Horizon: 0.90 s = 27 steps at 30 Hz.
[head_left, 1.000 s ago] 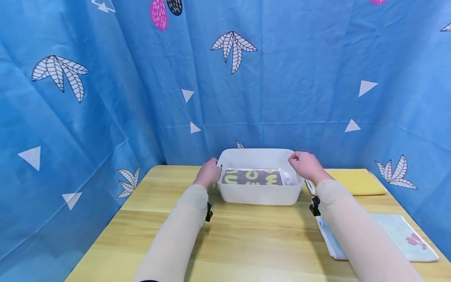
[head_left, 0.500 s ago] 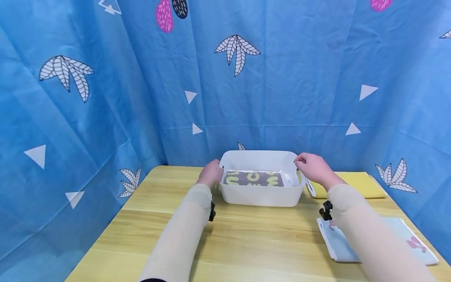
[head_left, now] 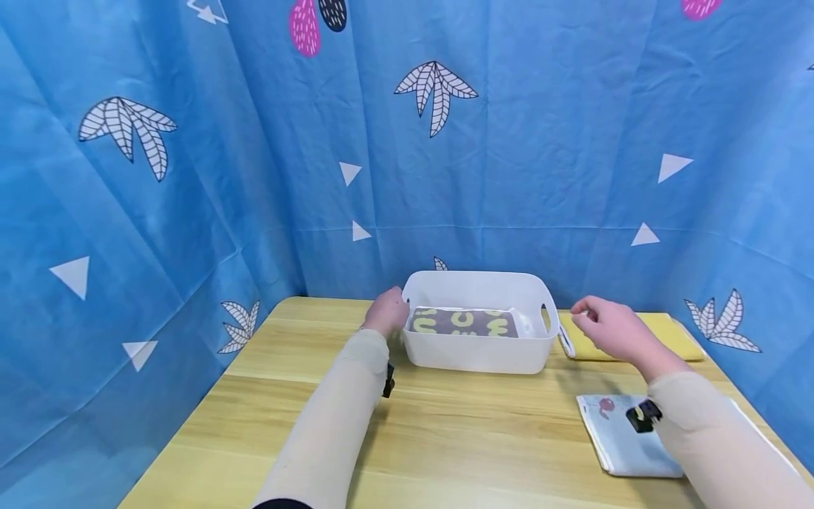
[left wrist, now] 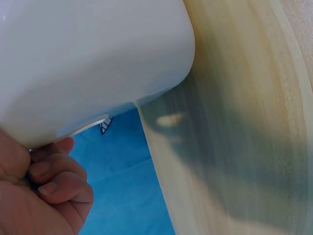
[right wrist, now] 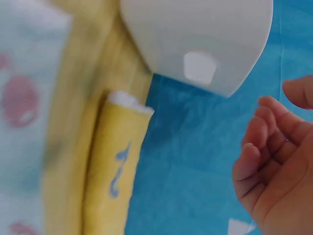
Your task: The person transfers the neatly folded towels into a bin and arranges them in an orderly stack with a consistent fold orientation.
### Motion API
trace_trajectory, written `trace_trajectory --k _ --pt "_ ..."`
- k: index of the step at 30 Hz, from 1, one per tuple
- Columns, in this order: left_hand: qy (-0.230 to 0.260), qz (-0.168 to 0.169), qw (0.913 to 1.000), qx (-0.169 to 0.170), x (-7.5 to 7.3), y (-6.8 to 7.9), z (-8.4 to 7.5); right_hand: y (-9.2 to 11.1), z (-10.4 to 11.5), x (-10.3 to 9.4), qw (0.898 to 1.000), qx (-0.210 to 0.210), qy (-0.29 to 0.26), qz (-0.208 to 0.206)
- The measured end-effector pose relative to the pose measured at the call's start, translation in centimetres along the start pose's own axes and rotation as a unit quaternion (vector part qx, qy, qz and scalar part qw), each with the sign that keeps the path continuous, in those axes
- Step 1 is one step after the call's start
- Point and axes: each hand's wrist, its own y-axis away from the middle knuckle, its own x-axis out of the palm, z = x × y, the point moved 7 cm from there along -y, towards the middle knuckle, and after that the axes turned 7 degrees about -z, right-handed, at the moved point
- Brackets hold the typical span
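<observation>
A white plastic basket (head_left: 477, 355) with handle holes stands at the back of the table; a folded grey towel (head_left: 463, 322) with yellow-green letters lies inside. My left hand (head_left: 388, 312) is at the basket's left end. In the left wrist view, the curled fingers of that hand (left wrist: 54, 183) hold the rim by the handle hole; the thumb tip is hidden. My right hand (head_left: 613, 329) hangs in the air right of the basket, apart from it. Its fingers (right wrist: 252, 161) are loosely bent around nothing, thumb apart, as the right wrist view shows.
A folded yellow towel (head_left: 664, 341) lies right of the basket, partly below my right hand. Nearer the front is a folded light blue towel (head_left: 626, 445) with pink prints, partly covered by my right sleeve. A blue patterned curtain (head_left: 540, 184) surrounds the wooden table (head_left: 445, 431).
My right hand has let go of the basket's right handle and moved right and toward me, over the towels. The left hand has stayed at the left handle.
</observation>
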Motion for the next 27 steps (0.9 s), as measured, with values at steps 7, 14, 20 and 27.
trace_trajectory --k 7,14,20,27 --pt "-0.003 -0.003 1.0 -0.008 0.1 0.1 -0.2 3.7 -2.6 0.0 0.999 -0.028 0.04 0.009" --pt "0.008 0.003 0.9999 -0.007 0.7 0.2 -0.5 7.5 -6.0 -0.3 0.994 -0.028 0.078 0.072" --pt "0.012 0.0 0.9999 -0.009 0.7 0.1 -0.5 10.2 -8.1 0.8 0.991 -0.032 0.079 0.107" --pt "-0.012 -0.006 0.9999 0.0 0.1 0.2 -0.4 11.7 -9.7 4.4 0.981 -0.024 0.119 0.149"
